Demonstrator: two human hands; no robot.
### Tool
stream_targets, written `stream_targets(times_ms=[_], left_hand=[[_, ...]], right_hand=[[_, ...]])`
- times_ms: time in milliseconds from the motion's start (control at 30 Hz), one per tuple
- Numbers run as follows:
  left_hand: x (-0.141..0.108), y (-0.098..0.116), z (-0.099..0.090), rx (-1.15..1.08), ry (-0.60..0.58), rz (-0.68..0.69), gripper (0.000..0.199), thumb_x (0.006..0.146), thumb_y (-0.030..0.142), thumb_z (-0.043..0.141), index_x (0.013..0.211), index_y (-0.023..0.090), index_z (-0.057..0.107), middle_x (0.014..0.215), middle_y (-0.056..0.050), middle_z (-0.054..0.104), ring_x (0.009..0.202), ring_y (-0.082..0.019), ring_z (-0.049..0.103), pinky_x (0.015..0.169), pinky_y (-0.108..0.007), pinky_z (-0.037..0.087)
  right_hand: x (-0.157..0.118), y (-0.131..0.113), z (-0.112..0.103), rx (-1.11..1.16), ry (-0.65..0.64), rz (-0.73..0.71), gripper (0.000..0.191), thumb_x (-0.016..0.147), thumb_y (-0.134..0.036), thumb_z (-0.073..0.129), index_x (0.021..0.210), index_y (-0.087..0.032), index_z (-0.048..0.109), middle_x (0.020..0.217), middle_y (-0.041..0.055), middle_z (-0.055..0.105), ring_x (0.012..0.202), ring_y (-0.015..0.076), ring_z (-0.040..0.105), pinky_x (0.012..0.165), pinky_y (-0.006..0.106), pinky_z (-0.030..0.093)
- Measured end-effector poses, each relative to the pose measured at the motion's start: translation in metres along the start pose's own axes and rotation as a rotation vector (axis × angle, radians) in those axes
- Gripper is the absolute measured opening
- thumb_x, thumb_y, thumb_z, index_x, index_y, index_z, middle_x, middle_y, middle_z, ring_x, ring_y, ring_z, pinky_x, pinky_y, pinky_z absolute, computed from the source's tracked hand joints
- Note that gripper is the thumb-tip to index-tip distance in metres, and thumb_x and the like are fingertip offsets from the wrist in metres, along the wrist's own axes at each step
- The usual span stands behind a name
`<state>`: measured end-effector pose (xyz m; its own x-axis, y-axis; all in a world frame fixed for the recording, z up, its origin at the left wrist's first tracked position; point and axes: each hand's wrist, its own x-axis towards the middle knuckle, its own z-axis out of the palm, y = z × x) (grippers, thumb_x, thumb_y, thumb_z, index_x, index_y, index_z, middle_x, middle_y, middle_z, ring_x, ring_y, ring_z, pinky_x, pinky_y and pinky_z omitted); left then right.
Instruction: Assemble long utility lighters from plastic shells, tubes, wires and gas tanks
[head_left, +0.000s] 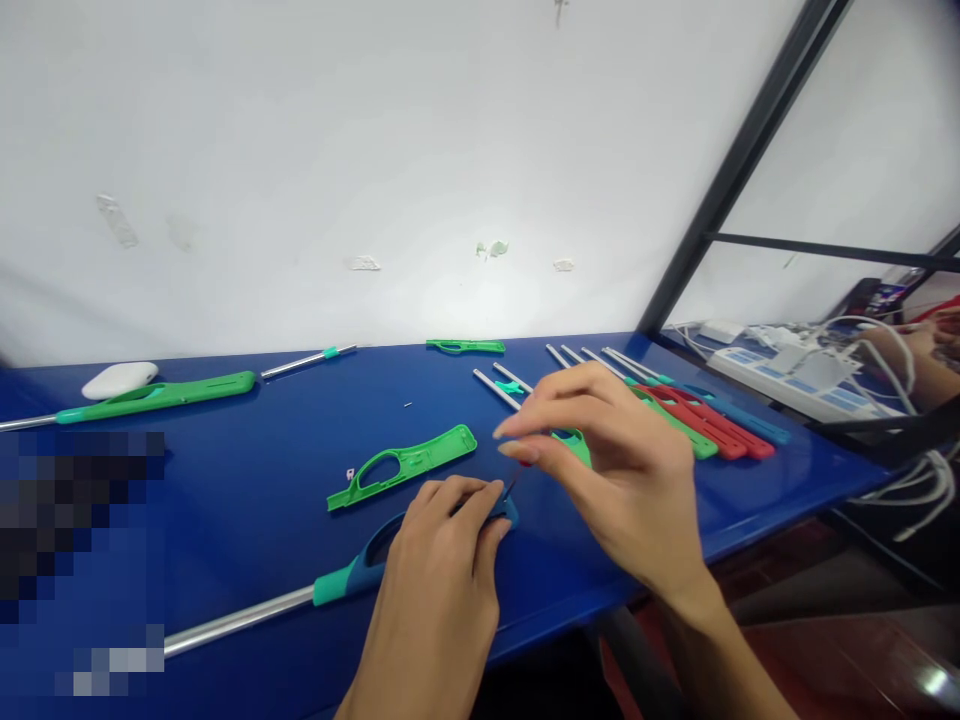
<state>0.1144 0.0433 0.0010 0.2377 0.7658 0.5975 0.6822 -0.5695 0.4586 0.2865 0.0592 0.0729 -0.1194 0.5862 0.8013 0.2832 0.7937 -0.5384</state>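
Observation:
My left hand (450,550) is closed over the handle of a blue lighter (367,568), whose silver tube reaches toward the lower left. Above the handle's right end, my right hand (607,460) pinches a small red-topped screwdriver (525,463); its thin shaft points down at the handle near my left fingertips. An opened green handle shell (405,465) lies just beyond my left hand, with a small pale piece (350,474) beside it.
Red lighters (701,420) and others in green and blue lie at the right. A green lighter (187,393) and a white case (120,379) are at the left. Another green shell (466,346) is by the wall. Behind the black frame (731,170), a power strip (795,382) and another person's hand show.

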Motion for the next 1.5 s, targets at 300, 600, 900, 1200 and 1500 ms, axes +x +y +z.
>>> stream_targets(times_ms=[300,600,900,1200,1500], left_hand=[[0.0004,0.0000,0.0015,0.003,0.030,0.027,0.029,0.099,0.006,0.064,0.115,0.021,0.083,0.113,-0.008,0.086,0.098,-0.031,0.084,0.087,-0.051,0.072],[0.0002,-0.0004,0.0028,0.001,0.028,0.030,0.030,0.097,0.003,0.067,0.116,0.020,0.083,0.113,-0.008,0.086,0.099,-0.031,0.084,0.091,-0.053,0.071],[0.0008,-0.0004,0.0015,-0.001,0.001,0.024,0.031,0.098,0.003,0.066,0.116,0.022,0.083,0.115,-0.006,0.086,0.101,-0.031,0.084,0.089,-0.050,0.072],[0.0008,-0.0006,0.0002,0.012,-0.015,0.013,0.032,0.098,0.006,0.068,0.120,0.023,0.084,0.117,-0.006,0.086,0.101,-0.030,0.084,0.089,-0.048,0.072],[0.0016,-0.0015,-0.0001,0.004,-0.044,0.005,0.031,0.100,0.008,0.066,0.120,0.023,0.084,0.114,-0.004,0.085,0.100,-0.029,0.083,0.091,-0.047,0.072]], right_hand=[[0.0000,0.0024,-0.0007,-0.073,-0.010,-0.088,0.021,0.096,-0.010,0.088,0.111,-0.026,0.089,0.104,-0.0001,0.085,0.094,0.0159,0.077,0.087,0.028,0.065],[-0.0016,0.0075,0.0025,-0.144,-0.008,-0.184,0.023,0.101,-0.008,0.081,0.117,-0.024,0.087,0.104,0.0012,0.083,0.094,0.0151,0.078,0.082,0.026,0.066],[-0.0015,0.0013,-0.0005,-0.212,-0.023,-0.146,0.023,0.098,-0.012,0.086,0.118,-0.024,0.088,0.097,0.0006,0.078,0.089,0.0154,0.074,0.078,0.027,0.064],[-0.0017,0.0007,-0.0013,0.059,0.024,0.048,0.030,0.095,-0.008,0.088,0.108,-0.035,0.089,0.093,-0.0047,0.080,0.086,0.0153,0.073,0.077,0.028,0.062],[0.0002,0.0006,-0.0046,0.064,-0.054,0.153,0.028,0.108,-0.017,0.074,0.119,-0.039,0.087,0.099,-0.0040,0.082,0.090,0.0154,0.076,0.083,0.029,0.063]])
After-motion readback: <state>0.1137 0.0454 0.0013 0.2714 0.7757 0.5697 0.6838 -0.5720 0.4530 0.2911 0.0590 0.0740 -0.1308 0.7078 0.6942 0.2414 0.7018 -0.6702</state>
